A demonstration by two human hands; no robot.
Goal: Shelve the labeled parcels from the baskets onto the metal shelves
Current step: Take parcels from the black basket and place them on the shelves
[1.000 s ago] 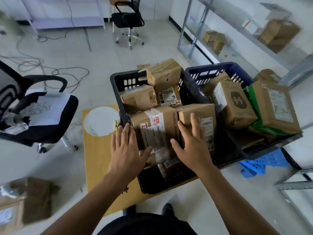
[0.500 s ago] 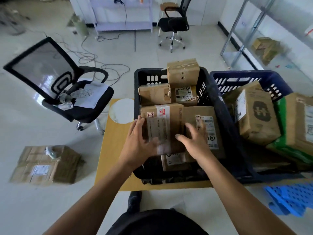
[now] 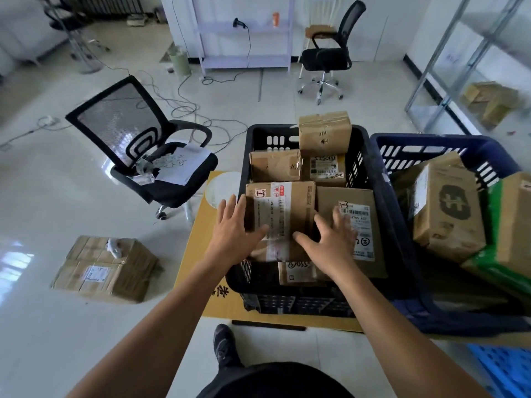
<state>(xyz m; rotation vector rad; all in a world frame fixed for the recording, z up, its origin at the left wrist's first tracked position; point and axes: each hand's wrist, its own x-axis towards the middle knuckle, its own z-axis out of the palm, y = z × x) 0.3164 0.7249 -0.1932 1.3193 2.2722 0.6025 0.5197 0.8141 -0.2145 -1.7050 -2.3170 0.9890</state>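
both hands, left hand and right hand, lie spread and unclenched, flanking the taped parcel in the black basket. its long axis runs away from the person, equally near both.

Both hands have spread wider apart across the taped parcel.

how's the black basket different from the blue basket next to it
The black basket holds smaller brown parcels packed fairly flat; the blue basket holds bulkier boxes tilted on edge, plus a green package. Both hands, left hand and right hand, reach into the black one; none touches the blue. Both are slotted plastic, side by side.
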